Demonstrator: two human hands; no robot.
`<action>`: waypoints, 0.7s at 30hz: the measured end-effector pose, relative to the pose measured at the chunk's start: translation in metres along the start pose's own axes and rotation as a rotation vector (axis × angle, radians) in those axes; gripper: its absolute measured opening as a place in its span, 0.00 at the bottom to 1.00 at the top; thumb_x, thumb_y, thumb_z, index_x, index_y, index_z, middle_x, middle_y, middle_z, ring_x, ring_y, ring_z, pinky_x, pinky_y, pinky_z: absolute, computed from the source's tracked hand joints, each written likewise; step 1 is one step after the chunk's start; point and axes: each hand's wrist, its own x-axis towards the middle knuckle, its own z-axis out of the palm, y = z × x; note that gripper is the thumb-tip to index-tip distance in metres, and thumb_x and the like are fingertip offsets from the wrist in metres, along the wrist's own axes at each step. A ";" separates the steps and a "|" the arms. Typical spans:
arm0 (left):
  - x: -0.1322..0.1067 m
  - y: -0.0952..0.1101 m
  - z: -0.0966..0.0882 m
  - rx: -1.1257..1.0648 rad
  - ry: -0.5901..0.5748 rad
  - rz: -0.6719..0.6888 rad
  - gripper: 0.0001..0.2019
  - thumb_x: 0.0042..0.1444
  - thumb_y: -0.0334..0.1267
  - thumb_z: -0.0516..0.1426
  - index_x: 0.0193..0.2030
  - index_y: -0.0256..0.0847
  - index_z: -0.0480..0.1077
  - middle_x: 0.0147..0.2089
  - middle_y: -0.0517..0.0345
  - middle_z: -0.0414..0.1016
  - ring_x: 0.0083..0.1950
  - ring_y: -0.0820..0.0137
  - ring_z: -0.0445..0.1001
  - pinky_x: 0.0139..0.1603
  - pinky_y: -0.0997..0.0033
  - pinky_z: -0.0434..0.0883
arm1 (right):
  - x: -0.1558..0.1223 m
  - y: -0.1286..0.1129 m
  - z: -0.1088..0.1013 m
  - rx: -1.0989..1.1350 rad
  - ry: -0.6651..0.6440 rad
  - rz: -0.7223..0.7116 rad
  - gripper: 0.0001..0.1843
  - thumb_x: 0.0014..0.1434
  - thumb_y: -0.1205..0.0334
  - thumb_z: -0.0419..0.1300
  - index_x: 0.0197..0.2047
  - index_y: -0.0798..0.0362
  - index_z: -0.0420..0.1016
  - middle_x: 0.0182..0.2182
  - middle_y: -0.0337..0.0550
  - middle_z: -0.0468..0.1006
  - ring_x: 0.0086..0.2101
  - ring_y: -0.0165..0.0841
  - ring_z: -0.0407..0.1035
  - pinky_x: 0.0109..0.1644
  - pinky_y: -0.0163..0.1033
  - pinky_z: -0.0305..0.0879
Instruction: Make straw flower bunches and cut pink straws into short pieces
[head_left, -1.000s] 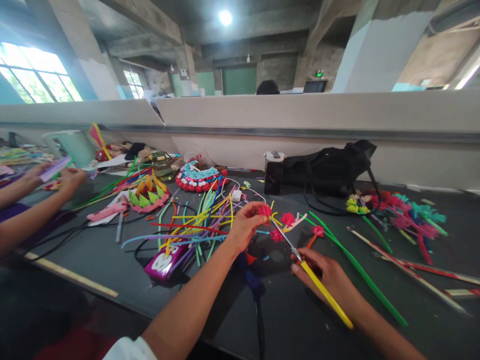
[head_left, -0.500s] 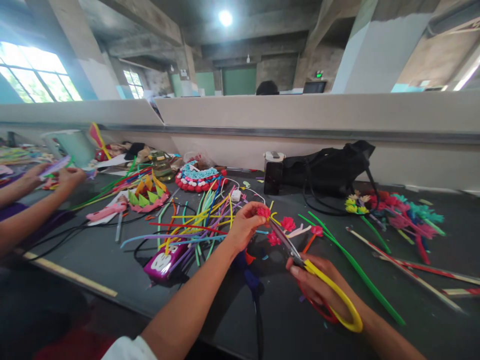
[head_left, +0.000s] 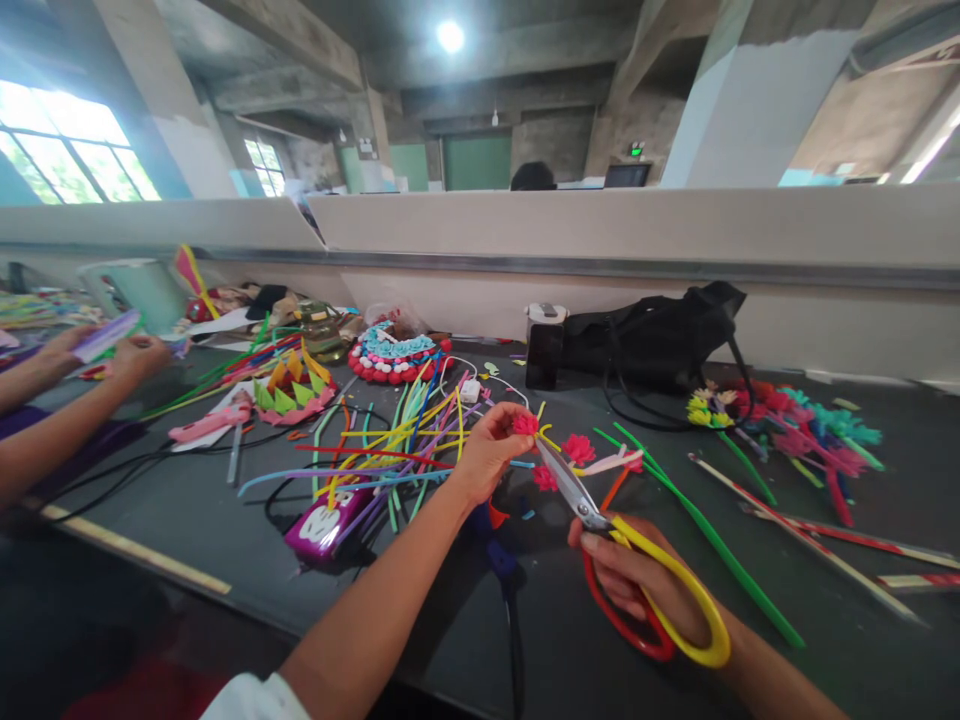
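Note:
My left hand (head_left: 491, 450) pinches a small pink flower (head_left: 526, 425) between thumb and fingertips above the black table. Scissors (head_left: 574, 490) with one red and one yellow handle are in my right hand (head_left: 637, 565), their blade tips touching or close beside the flower. More pink flowers (head_left: 577, 449) lie just beyond the blades, next to pale pink and orange stems. Left of my left hand spreads a loose pile of coloured fuzzy stems (head_left: 405, 455), partly over a purple case (head_left: 330, 530) with a white cartoon figure.
Long green stems (head_left: 705, 520) and red-and-white sticks (head_left: 795, 530) lie to the right, near a bunch of colourful flowers (head_left: 810, 430). A black bag (head_left: 660, 340) and a phone (head_left: 542, 357) stand at the back. At left, another person's hands (head_left: 139, 357) hold a purple strip.
The scissors have turned in my right hand, so the red handle loop shows more and the blades appear wider. My left hand keeps the flower in nearly the same place.

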 end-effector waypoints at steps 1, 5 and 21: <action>0.000 0.000 0.000 0.005 0.000 0.005 0.16 0.38 0.28 0.66 0.36 0.37 0.71 0.30 0.63 0.70 0.30 0.77 0.67 0.34 0.74 0.69 | 0.000 0.001 -0.001 0.029 -0.017 0.012 0.19 0.59 0.47 0.60 0.40 0.55 0.67 0.15 0.26 0.54 0.14 0.20 0.46 0.17 0.28 0.46; 0.000 -0.001 0.000 0.025 0.004 0.013 0.16 0.38 0.27 0.65 0.36 0.37 0.70 0.30 0.63 0.69 0.30 0.77 0.65 0.33 0.75 0.67 | 0.001 0.003 -0.004 0.186 -0.093 0.065 0.17 0.60 0.49 0.60 0.40 0.55 0.68 0.15 0.27 0.56 0.14 0.19 0.47 0.17 0.27 0.44; 0.000 -0.004 0.000 0.035 0.004 0.049 0.14 0.39 0.26 0.62 0.35 0.37 0.70 0.32 0.61 0.70 0.32 0.76 0.66 0.34 0.76 0.64 | 0.003 0.011 0.000 0.392 -0.171 0.076 0.13 0.61 0.54 0.59 0.39 0.57 0.70 0.15 0.29 0.57 0.13 0.19 0.47 0.17 0.27 0.41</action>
